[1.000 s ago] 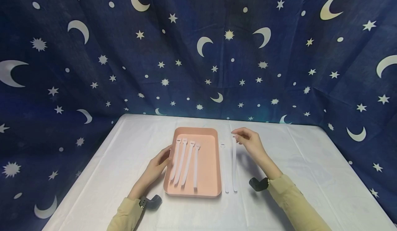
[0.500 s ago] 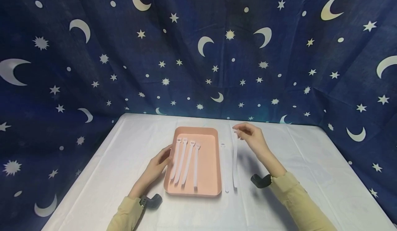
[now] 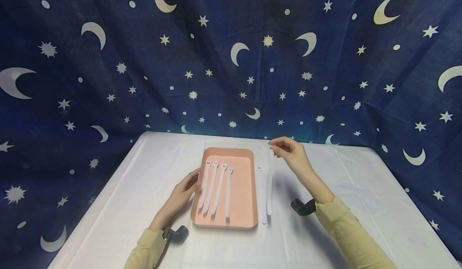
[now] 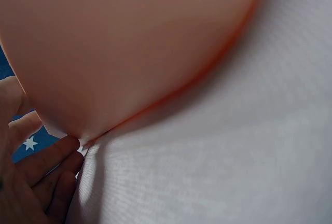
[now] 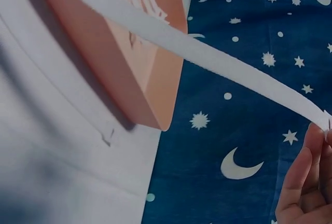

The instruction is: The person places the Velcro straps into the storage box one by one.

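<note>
In the head view a pink tray (image 3: 243, 205) lies on the table, with several white hook-and-loop cable ties (image 3: 218, 189) side by side in its left half. My left hand (image 3: 182, 191) rests against the tray's left wall; its fingers (image 4: 49, 159) touch the wall low down in the left wrist view. To the right of the tray my right hand (image 3: 290, 153) pinches the slotted head of another white cable tie (image 3: 269, 189) between thumb and fingertips. This tie hangs raised, its strap slanting across the right wrist view. A further white tie (image 3: 262, 199) lies flat close beside the tray.
A white cloth (image 3: 166, 152) covers the table. Behind it hangs a dark blue curtain (image 3: 216, 56) with moons and stars. Black camera mounts (image 3: 302, 207) sit on both wrists.
My right hand has lifted its cable tie off the table, moving it up and away from me; the strap's free end has swung left. The left hand and tray stay put.
</note>
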Demonstrator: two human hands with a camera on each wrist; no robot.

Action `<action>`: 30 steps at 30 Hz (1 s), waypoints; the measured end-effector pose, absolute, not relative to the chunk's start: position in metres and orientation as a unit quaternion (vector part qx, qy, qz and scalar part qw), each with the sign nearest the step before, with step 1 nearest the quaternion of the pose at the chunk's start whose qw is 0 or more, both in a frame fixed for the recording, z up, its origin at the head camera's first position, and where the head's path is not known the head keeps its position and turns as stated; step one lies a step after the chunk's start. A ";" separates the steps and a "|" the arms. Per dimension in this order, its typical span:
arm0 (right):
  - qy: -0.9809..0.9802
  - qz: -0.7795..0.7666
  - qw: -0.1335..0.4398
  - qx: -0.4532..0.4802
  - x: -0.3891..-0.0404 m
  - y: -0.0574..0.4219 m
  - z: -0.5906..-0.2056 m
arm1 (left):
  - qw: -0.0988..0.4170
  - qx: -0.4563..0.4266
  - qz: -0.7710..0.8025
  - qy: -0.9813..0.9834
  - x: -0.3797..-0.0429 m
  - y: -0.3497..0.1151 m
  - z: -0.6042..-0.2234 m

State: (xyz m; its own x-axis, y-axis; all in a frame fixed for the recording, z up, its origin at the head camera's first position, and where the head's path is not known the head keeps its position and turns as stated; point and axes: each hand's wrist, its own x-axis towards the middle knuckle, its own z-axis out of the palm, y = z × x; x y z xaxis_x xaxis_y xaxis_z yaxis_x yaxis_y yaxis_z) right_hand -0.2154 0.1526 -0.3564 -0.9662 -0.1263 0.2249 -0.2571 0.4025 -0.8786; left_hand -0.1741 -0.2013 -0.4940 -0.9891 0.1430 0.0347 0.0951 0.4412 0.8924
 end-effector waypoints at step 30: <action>-0.804 0.580 0.015 0.130 -0.226 0.101 -0.350 | 0.026 0.062 0.519 0.852 -0.174 -0.200 -0.493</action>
